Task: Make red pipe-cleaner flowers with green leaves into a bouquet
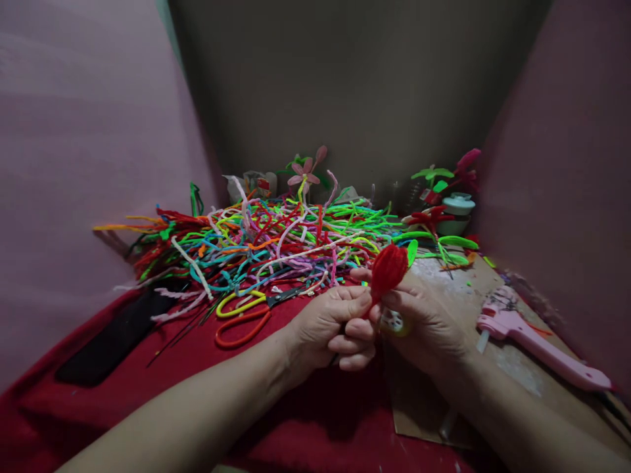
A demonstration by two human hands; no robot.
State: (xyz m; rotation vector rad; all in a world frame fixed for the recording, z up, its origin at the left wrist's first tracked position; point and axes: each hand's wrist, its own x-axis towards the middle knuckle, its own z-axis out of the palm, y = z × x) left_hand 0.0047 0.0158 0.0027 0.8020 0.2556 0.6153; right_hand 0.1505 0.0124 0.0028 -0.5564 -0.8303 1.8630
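Observation:
A red fuzzy pipe-cleaner flower (389,269), its petals gathered into a closed bud, stands upright and slightly tilted between my hands. My left hand (342,322) pinches its narrow base between thumb and forefinger, the other fingers curled below. From the other side, my right hand (424,322) closes in at the same base with thumb and fingers. Under the right thumb shows a small white, holed spool (393,320) with a yellowish rim, partly hidden by the hand. A bright green leaf (412,252) appears just behind the bud.
A heap of multicoloured pipe cleaners (276,236) covers the table's back. Scissors (246,315) and a black flat object (113,341) lie left on the red cloth (187,407). At right are a pink glue gun (537,341) on cardboard (419,420), a lidded jar (458,207) and finished flowers.

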